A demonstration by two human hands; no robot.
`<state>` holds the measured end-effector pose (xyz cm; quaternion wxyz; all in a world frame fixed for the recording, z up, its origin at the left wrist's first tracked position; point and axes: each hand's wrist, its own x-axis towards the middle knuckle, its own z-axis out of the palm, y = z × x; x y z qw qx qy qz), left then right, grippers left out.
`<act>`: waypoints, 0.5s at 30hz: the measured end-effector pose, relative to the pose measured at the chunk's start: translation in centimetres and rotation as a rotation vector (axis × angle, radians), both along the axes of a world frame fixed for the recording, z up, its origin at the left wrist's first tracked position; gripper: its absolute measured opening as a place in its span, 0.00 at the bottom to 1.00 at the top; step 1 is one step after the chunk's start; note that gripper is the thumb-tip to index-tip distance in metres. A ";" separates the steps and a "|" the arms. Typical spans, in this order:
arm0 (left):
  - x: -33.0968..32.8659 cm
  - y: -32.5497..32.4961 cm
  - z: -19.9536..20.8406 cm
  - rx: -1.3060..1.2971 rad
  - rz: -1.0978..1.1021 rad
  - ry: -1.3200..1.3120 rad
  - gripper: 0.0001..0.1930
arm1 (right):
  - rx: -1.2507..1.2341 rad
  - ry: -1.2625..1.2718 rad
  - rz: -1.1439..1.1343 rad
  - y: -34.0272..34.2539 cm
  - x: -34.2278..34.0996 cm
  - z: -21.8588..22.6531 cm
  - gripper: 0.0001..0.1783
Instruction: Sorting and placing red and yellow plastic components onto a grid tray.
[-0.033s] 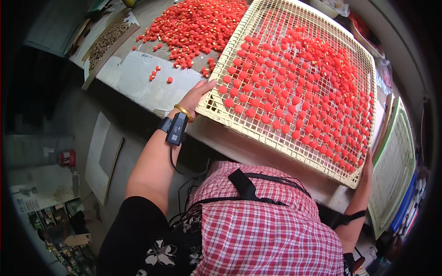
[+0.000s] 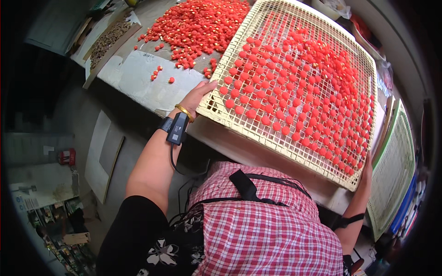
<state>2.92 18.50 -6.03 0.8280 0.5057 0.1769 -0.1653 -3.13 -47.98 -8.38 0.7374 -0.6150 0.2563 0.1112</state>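
Note:
Between both hands I hold a cream plastic mesh tray (image 2: 282, 147), tilted over the table's front edge. My left hand (image 2: 198, 95) is closed on its near left corner. My right hand (image 2: 367, 174) is at the near right corner, its fingers mostly hidden behind the tray's side. Many small red rounded pieces (image 2: 251, 114) lie in the tray. Across its left and near parts they sit spread over the grid openings. Toward the far right they bunch thickly, with gold-coloured ends showing on some.
A large heap of similar red pieces (image 2: 202, 27) covers the table (image 2: 126, 76) left of the tray, with a few strays nearer. A board of small brown bits (image 2: 108, 43) lies farther left. At right, a green-edged mesh tray (image 2: 391, 161) stands on its side.

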 end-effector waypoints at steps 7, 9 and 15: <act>0.5 0.7 3.7 0.089 -0.044 0.072 0.20 | 0.033 0.013 0.139 1.7 6.3 -0.6 0.36; 0.7 1.8 3.1 0.125 -0.059 0.101 0.21 | 0.054 0.006 0.203 3.5 9.3 -0.9 0.36; 0.8 1.2 3.2 0.050 -0.027 0.023 0.25 | 0.104 -0.049 0.334 8.6 15.7 -2.4 0.36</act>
